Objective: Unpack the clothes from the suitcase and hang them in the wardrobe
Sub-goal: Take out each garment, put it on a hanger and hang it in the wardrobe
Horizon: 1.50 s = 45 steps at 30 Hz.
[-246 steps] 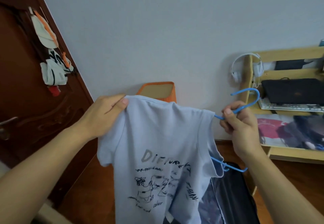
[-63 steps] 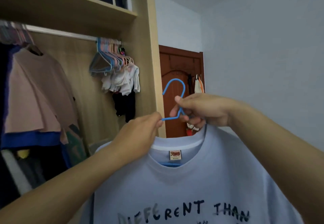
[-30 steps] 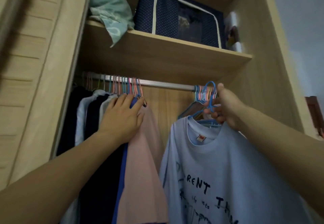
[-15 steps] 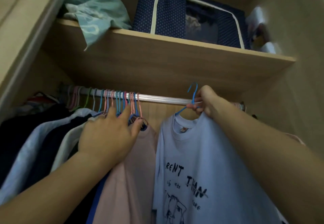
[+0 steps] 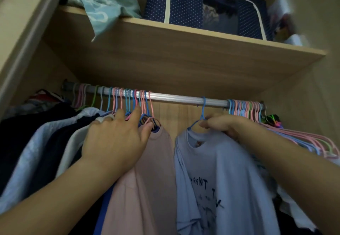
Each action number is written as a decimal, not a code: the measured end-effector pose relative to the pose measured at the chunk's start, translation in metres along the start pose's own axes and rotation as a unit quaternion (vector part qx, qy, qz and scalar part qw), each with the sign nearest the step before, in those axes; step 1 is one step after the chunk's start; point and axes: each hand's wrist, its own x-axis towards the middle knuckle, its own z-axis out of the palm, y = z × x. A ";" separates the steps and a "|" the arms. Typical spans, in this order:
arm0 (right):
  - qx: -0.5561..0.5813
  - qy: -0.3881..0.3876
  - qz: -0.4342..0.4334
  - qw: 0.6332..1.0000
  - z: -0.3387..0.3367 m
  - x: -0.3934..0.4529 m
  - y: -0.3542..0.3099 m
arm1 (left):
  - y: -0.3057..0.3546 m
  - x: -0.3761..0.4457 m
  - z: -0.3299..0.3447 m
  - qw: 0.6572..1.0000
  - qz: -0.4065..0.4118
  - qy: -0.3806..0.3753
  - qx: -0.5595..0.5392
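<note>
Inside wardrobe (image 5: 184, 65): blue hanger (image 5: 203, 111) hooked over rail (image 5: 184, 99). Right hand (image 5: 222, 125) pinching hanger, steadying T-shirt (image 5: 220, 179). Left hand (image 5: 117, 143), fingers straight, pushing hung clothes (image 5: 55, 139) aside for space.

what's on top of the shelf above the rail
On the shelf: a crumpled teal cloth at left, a navy dotted storage box in the middle, pale blurred items at right. Whatever sits behind them is hidden.

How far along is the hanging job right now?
Done: the light blue T-shirt is on its blue hanger, hooked over the rail. In hand: the right hand holds the hanger's neck, while the left hand presses the hung clothes aside. Left: letting go; the suitcase is out of view.
</note>
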 end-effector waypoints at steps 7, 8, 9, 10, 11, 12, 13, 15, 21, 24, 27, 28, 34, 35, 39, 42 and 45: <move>0.092 -0.074 -0.098 0.988 0.066 -0.006 -0.044 | 0.006 0.008 -0.015 0.995 0.023 0.010 -0.098; 0.130 -0.104 -0.109 0.980 0.083 -0.009 -0.061 | 0.004 0.013 -0.014 0.992 0.026 -0.002 -0.120; 0.164 -0.138 -0.126 0.969 0.100 -0.015 -0.076 | 0.002 0.015 -0.011 0.992 0.030 -0.014 -0.122; 0.179 -0.159 -0.141 0.961 0.113 -0.024 -0.089 | 0.001 0.015 -0.011 0.992 0.035 -0.028 -0.117; 0.178 -0.157 -0.157 0.959 0.121 -0.029 -0.093 | 0.000 0.014 -0.010 0.992 0.033 -0.036 -0.119; 0.135 -0.131 -0.177 0.966 0.122 -0.036 -0.092 | 0.001 0.010 -0.010 0.991 0.017 -0.046 -0.123; 0.065 -0.085 -0.199 0.974 0.119 -0.039 -0.083 | 0.002 0.006 -0.010 0.991 0.005 -0.053 -0.122; -0.124 0.016 -0.222 0.967 0.097 -0.048 -0.059 | 0.005 -0.003 -0.011 0.996 0.021 -0.035 -0.081; -0.639 0.226 -0.054 0.734 0.008 -0.089 0.024 | 0.009 -0.011 -0.005 0.998 0.051 -0.035 -0.011; -0.683 0.257 -0.005 0.683 -0.016 -0.108 0.039 | 0.012 -0.015 -0.005 0.998 0.055 -0.039 0.014; -0.701 0.251 -0.007 0.668 -0.030 -0.119 0.042 | 0.011 -0.016 -0.007 0.998 0.053 -0.041 0.021; -0.709 0.246 -0.020 0.661 -0.032 -0.121 0.042 | 0.010 -0.016 -0.008 0.998 0.053 -0.041 0.022; -0.648 0.234 -0.047 0.723 -0.037 -0.123 0.030 | 0.009 -0.016 -0.008 0.998 0.052 -0.038 0.017; -0.627 0.234 -0.040 0.741 -0.036 -0.121 0.027 | 0.009 -0.016 -0.008 0.998 0.052 -0.037 0.018; -0.550 0.266 -0.048 0.790 -0.027 -0.108 0.017 | 0.009 -0.016 -0.007 0.998 0.053 -0.040 0.023; -0.457 0.276 -0.044 0.845 -0.029 -0.105 0.009 | 0.008 -0.016 -0.005 0.997 0.054 -0.044 0.023; -0.312 0.237 -0.045 0.919 -0.036 -0.116 0.015 | 0.006 -0.017 -0.003 0.997 0.055 -0.050 0.023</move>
